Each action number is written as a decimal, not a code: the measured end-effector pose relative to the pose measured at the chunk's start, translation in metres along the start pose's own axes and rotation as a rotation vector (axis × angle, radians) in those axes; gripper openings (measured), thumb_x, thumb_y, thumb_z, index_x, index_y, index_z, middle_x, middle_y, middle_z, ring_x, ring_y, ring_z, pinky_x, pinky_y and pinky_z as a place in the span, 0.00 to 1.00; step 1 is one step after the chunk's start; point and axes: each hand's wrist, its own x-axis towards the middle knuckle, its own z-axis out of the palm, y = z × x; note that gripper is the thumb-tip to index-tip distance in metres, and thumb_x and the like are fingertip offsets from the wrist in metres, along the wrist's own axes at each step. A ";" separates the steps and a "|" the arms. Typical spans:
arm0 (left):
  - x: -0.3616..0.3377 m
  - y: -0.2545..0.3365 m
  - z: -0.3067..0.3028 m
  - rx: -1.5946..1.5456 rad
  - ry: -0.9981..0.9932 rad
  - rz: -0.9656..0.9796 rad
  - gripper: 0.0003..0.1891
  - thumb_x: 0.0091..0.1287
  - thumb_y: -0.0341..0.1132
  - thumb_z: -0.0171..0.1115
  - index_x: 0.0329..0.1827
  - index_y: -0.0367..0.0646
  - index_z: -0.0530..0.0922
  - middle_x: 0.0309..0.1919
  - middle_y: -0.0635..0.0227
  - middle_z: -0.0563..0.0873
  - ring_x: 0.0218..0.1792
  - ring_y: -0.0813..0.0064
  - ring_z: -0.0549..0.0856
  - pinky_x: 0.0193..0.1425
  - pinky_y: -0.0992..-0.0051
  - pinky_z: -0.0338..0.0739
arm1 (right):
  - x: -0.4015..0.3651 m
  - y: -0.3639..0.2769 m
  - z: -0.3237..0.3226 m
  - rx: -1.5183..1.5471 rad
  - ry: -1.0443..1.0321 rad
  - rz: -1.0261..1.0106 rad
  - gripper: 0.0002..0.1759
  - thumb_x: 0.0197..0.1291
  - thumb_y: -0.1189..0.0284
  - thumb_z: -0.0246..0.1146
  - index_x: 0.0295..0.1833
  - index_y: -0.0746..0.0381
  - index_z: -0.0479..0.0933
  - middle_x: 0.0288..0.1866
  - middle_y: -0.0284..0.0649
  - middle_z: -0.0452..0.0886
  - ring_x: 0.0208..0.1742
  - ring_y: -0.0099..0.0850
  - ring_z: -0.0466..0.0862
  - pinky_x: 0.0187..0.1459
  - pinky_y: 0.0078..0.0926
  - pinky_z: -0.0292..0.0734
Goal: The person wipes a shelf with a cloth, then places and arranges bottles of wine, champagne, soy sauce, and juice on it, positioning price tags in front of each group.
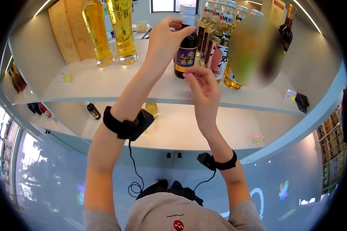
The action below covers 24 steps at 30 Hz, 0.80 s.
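A dark glass bottle (187,50) with a purple and gold label and a pale cap stands upright on the upper shelf. My left hand (167,38) is closed about its neck and shoulder, thumb across the front and fingers partly hidden behind. Lower down, my right hand (207,86) has its fingers curled, thumb and fingertips close together at the label's lower edge. Whether anything is between those fingertips, I cannot make out. Just right of the dark bottle stand several clear bottles (218,50) with white and pink labels.
Two tall bottles of yellow liquid (121,34) stand left on the upper shelf (154,86), before a wooden board (71,32). A dark red bottle (286,29) is at the right. Below, a small dark bottle (93,111) leans on the lower shelf (189,129). A blurred patch hides part of the right side.
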 end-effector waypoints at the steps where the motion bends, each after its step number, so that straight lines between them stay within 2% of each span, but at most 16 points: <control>1: 0.009 -0.004 0.001 -0.023 -0.021 0.012 0.23 0.55 0.45 0.69 0.48 0.37 0.79 0.41 0.66 0.83 0.46 0.76 0.79 0.51 0.76 0.70 | 0.000 0.001 -0.001 -0.001 -0.001 -0.008 0.08 0.61 0.79 0.58 0.45 0.69 0.73 0.41 0.38 0.77 0.43 0.21 0.76 0.48 0.17 0.71; 6: 0.018 0.003 0.000 -0.047 -0.076 0.024 0.19 0.55 0.42 0.69 0.45 0.38 0.80 0.37 0.70 0.84 0.38 0.81 0.79 0.45 0.80 0.70 | -0.001 -0.001 -0.005 -0.002 -0.004 -0.013 0.08 0.61 0.79 0.58 0.45 0.69 0.72 0.41 0.38 0.77 0.43 0.21 0.76 0.48 0.17 0.71; 10: 0.017 0.006 -0.003 -0.105 -0.059 0.011 0.16 0.56 0.38 0.69 0.43 0.38 0.81 0.36 0.72 0.83 0.37 0.83 0.80 0.45 0.82 0.71 | -0.002 -0.004 -0.006 0.002 0.004 0.005 0.07 0.62 0.79 0.57 0.45 0.70 0.72 0.41 0.38 0.77 0.44 0.22 0.76 0.47 0.17 0.71; 14: 0.001 0.022 -0.027 -0.181 -0.058 0.019 0.18 0.57 0.38 0.68 0.47 0.37 0.80 0.36 0.72 0.83 0.38 0.84 0.81 0.48 0.82 0.73 | -0.008 -0.011 -0.007 -0.059 0.003 -0.002 0.08 0.61 0.79 0.57 0.45 0.69 0.72 0.43 0.38 0.77 0.44 0.23 0.77 0.47 0.18 0.72; 15: -0.001 0.026 -0.034 -0.197 -0.043 0.036 0.18 0.56 0.37 0.69 0.46 0.37 0.80 0.35 0.71 0.83 0.37 0.83 0.81 0.46 0.82 0.73 | -0.010 -0.013 -0.007 -0.084 -0.002 -0.011 0.08 0.61 0.80 0.58 0.45 0.69 0.72 0.44 0.39 0.77 0.44 0.23 0.77 0.47 0.17 0.72; 17: -0.007 0.030 -0.049 -0.225 -0.005 0.064 0.18 0.54 0.37 0.71 0.45 0.36 0.81 0.33 0.68 0.85 0.35 0.82 0.81 0.41 0.81 0.72 | -0.014 -0.019 -0.005 -0.159 -0.014 -0.072 0.11 0.59 0.80 0.59 0.47 0.68 0.72 0.46 0.40 0.76 0.45 0.25 0.78 0.47 0.19 0.72; 21: -0.048 0.062 -0.077 -0.201 0.010 0.065 0.18 0.55 0.36 0.70 0.46 0.36 0.81 0.35 0.68 0.85 0.38 0.81 0.81 0.44 0.83 0.72 | -0.020 -0.034 0.013 -0.215 -0.060 -0.243 0.20 0.53 0.81 0.64 0.53 0.67 0.70 0.50 0.42 0.75 0.49 0.30 0.77 0.48 0.23 0.73; 22: -0.058 0.068 -0.086 -0.192 0.008 0.065 0.18 0.55 0.35 0.70 0.46 0.36 0.81 0.35 0.68 0.85 0.38 0.81 0.81 0.44 0.83 0.72 | -0.024 -0.033 0.017 -0.253 -0.113 -0.288 0.28 0.50 0.80 0.67 0.58 0.66 0.67 0.54 0.43 0.73 0.52 0.32 0.76 0.49 0.27 0.74; 24: -0.080 0.075 -0.106 -0.173 0.006 0.054 0.18 0.54 0.34 0.70 0.46 0.35 0.81 0.36 0.68 0.85 0.39 0.81 0.81 0.44 0.83 0.72 | -0.035 -0.039 0.033 -0.196 -0.216 -0.278 0.34 0.47 0.78 0.71 0.61 0.65 0.65 0.56 0.46 0.72 0.54 0.35 0.75 0.51 0.29 0.73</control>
